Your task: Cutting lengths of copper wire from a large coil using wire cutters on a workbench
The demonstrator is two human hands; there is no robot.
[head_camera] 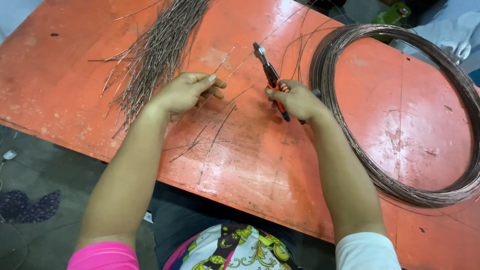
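My right hand [296,100] grips a pair of pliers [270,75] with orange-and-dark handles; the metal jaws point up and away, over the orange table [280,165]. My left hand [186,91] pinches a thin copper-coloured wire [226,57] that runs up and to the right towards the plier jaws. A few cut wire pieces [212,132] lie loose on the table below and between the hands. A big pile of cut wire lengths [152,55] lies just left of my left hand.
A large coil of thin wire [345,45] lies on the right part of the table, close beside my right hand. The table's near edge runs diagonally above my lap. A green object [395,14] sits past the far edge.
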